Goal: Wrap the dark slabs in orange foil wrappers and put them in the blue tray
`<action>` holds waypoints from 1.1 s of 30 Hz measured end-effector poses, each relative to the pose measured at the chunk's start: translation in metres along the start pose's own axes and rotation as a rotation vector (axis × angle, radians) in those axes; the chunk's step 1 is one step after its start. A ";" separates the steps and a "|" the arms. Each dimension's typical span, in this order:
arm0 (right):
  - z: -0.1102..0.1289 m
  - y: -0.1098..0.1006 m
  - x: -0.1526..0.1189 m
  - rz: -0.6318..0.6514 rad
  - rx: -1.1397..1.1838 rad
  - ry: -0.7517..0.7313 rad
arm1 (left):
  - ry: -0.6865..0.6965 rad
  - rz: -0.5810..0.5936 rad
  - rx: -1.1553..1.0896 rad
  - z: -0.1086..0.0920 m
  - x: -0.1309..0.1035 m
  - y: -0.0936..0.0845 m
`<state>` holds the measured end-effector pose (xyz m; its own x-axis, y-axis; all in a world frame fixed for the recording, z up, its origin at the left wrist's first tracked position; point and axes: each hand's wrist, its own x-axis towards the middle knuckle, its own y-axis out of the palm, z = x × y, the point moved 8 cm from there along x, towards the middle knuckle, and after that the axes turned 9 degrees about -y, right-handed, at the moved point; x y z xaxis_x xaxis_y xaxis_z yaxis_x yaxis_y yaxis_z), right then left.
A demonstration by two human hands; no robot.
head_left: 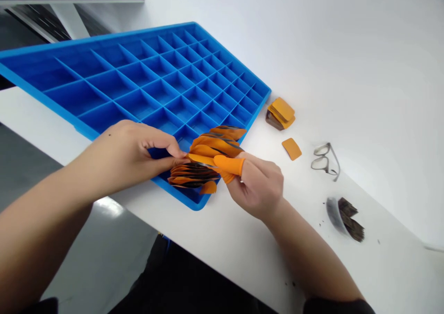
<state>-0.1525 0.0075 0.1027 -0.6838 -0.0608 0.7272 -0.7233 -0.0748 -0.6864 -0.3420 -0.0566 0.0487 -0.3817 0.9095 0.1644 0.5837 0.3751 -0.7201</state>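
A thick row of thin orange and dark sheets (194,175) stands on edge at the near corner of the blue compartment tray (198,204). My left hand (138,152) is closed, thumb and forefinger pinching the left end of an orange sheet (201,159) in that row. Orange finger covers are on the thumb and forefinger of my right hand (258,184). That hand is closed too, its covered fingertips gripping the right end of the same sheet. The sheets and fingers hide the compartments beneath them.
On the white table, right of the tray, lie a small stack of orange pieces (282,110), a single orange piece (292,149) and eyeglasses (325,161). Nearer are a clear bowl (335,214) on its side and dark strips (352,221).
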 end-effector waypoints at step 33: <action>-0.023 -0.005 -0.012 -0.023 0.120 0.193 | 0.227 -0.055 0.093 -0.025 -0.005 -0.002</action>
<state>-0.1427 0.0319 0.0968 -0.6811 0.1328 0.7200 -0.7304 -0.1924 -0.6554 -0.3233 -0.0571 0.0658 -0.2347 0.9090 0.3444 0.4944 0.4167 -0.7628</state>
